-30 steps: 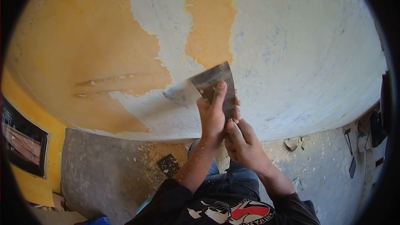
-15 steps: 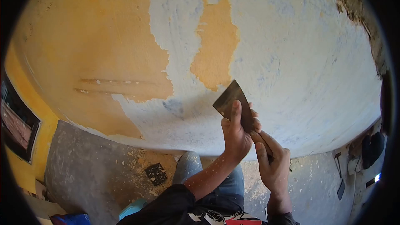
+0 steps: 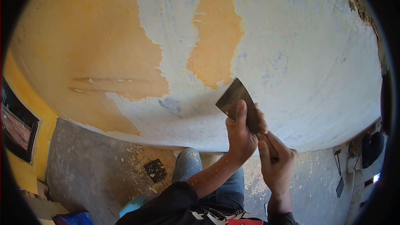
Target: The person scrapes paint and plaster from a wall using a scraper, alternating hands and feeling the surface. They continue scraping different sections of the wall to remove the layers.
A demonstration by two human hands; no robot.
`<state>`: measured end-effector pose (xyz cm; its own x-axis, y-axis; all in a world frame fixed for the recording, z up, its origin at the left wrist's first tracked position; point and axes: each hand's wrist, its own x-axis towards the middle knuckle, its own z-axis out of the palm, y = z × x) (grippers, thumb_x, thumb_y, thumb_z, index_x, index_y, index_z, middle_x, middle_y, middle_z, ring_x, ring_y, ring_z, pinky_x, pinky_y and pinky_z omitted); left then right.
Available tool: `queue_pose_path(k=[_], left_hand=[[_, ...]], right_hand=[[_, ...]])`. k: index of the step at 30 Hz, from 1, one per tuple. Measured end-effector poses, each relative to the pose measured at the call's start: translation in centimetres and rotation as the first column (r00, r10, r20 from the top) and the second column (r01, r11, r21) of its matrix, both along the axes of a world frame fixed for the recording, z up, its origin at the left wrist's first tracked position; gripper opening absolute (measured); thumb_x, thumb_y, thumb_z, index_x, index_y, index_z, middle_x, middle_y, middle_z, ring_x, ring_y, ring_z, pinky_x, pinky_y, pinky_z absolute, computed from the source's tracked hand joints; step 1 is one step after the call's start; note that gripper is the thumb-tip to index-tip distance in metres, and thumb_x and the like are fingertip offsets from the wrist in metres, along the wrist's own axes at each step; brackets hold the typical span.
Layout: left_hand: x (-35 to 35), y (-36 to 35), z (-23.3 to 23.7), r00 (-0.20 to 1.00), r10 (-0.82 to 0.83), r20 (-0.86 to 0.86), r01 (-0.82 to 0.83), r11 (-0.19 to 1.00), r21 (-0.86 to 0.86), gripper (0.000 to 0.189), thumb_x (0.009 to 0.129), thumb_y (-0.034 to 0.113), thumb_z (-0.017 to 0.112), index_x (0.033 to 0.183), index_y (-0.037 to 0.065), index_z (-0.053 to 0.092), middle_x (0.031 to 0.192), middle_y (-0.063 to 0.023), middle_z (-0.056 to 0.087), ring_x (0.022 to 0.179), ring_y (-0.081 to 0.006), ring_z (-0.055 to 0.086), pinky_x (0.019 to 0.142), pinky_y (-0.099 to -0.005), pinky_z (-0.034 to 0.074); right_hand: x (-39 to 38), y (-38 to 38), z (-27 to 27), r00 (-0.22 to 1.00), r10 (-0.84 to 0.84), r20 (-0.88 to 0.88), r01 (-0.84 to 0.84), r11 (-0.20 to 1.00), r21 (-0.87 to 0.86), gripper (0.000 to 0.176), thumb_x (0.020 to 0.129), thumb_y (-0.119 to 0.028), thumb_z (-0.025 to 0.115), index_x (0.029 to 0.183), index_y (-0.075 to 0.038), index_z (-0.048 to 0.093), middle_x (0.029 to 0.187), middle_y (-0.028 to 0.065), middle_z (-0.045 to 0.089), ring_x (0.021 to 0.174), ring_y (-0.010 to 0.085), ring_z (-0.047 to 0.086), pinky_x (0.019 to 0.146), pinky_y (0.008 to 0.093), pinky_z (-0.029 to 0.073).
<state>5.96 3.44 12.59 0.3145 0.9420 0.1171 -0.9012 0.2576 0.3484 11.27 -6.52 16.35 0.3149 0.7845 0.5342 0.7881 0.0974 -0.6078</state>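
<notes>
A scraper with a wide dark metal blade (image 3: 238, 99) is held in front of the wall, its edge close to the lower end of an orange paint patch (image 3: 214, 37). My left hand (image 3: 243, 131) grips the blade's lower part, thumb on its face and fingers behind it. Wrapped round the handle (image 3: 270, 145) just below is my right hand (image 3: 278, 164). Around the patch the wall (image 3: 266, 79) is bare whitish with bluish marks. A larger orange painted area (image 3: 96, 37) covers the left. Whether the blade touches the wall I cannot tell.
Paint flakes lie on the grey floor (image 3: 91, 162) by a dark square piece (image 3: 155, 171). A dark-framed opening (image 3: 18, 121) is at the left. A turquoise object (image 3: 132, 205) and a blue item (image 3: 74, 218) are low left. Dark items (image 3: 372, 149) are at the right.
Both hands and the scraper have shifted slightly right in the view. The wall's upper part and its orange patch appear a little higher. The grip looks the same.
</notes>
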Motion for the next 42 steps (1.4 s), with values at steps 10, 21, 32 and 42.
queue_pose_path(k=[10, 21, 32, 42], left_hand=[[-0.3, -0.4, -0.4, 0.993, -0.102, 0.052, 0.107, 0.988, -0.109, 0.041, 0.097, 0.042, 0.055, 0.095, 0.002, 0.057, 0.070, -0.0075, 0.061, 0.050, -0.0170, 0.058, 0.045, -0.0279, 0.049], [1.6, 0.5, -1.0, 0.998, 0.052, 0.046, -0.049, 0.997, -0.067, 0.046, 0.098, 0.049, 0.052, 0.097, 0.003, 0.056, 0.069, -0.0046, 0.059, 0.050, -0.0138, 0.057, 0.046, -0.0247, 0.047], [-9.2, -4.0, -7.1, 0.970, -0.145, -0.193, 0.132, 0.988, -0.078, 0.035, 0.101, 0.039, 0.048, 0.104, 0.006, 0.058, 0.088, -0.0046, 0.064, 0.076, -0.0159, 0.063, 0.069, -0.0297, 0.052], [-14.1, -9.9, -13.7, 0.855, -0.253, -0.452, 0.328, 0.940, 0.095, 0.061, 0.097, 0.051, 0.047, 0.142, 0.011, 0.042, 0.139, -0.0162, 0.046, 0.127, -0.0288, 0.048, 0.109, -0.0415, 0.036]], right_hand=[[-1.3, -0.6, 0.2, 0.997, -0.064, 0.046, 0.068, 0.994, -0.081, 0.027, 0.085, -0.006, 0.065, 0.111, 0.000, 0.068, 0.076, 0.0183, 0.068, 0.062, 0.0240, 0.071, 0.055, 0.0297, 0.051], [0.6, 1.0, -0.4, 0.998, 0.041, -0.047, -0.043, 0.999, -0.028, 0.026, 0.086, -0.009, 0.066, 0.112, -0.003, 0.069, 0.078, 0.0204, 0.067, 0.062, 0.0258, 0.070, 0.056, 0.0310, 0.051], [1.0, -4.0, -0.6, 0.810, 0.577, 0.107, -0.562, 0.814, -0.146, 0.071, 0.075, -0.049, 0.077, 0.129, -0.007, 0.056, 0.112, 0.0153, 0.056, 0.107, 0.0347, 0.061, 0.086, 0.0462, 0.052], [-3.4, 1.0, -10.1, 0.098, 0.864, 0.494, -0.947, 0.233, -0.221, 0.032, 0.082, -0.036, 0.074, 0.087, -0.006, 0.064, 0.095, 0.0051, 0.067, 0.102, 0.0274, 0.065, 0.096, 0.0521, 0.046]])
